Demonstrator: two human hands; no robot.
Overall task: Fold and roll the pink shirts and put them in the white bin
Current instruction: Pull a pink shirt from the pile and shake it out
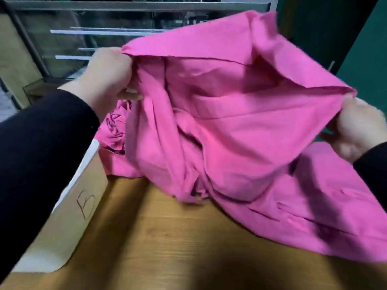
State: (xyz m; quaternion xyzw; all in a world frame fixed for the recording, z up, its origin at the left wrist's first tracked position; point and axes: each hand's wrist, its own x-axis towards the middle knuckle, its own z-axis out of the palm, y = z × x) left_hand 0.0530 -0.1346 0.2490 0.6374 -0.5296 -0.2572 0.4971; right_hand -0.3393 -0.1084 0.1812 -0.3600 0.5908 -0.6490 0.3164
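Shirts: one pink shirt [219, 114] lifted, more pink cloth [314, 206] heaped on table [167, 237]; count unclear. Left hand [106, 80] and right hand [356, 128] each pinch its upper edge. One white bin [69, 216] at left.

Shirt [230, 114] bright pink, plain, as is the cloth [314, 210] beneath and the bundle [115, 132] behind; sleeves [41, 147] dark navy; table [167, 237] light wood grain; bin [69, 218] white, hand-marked in black; wall [366, 49] green.
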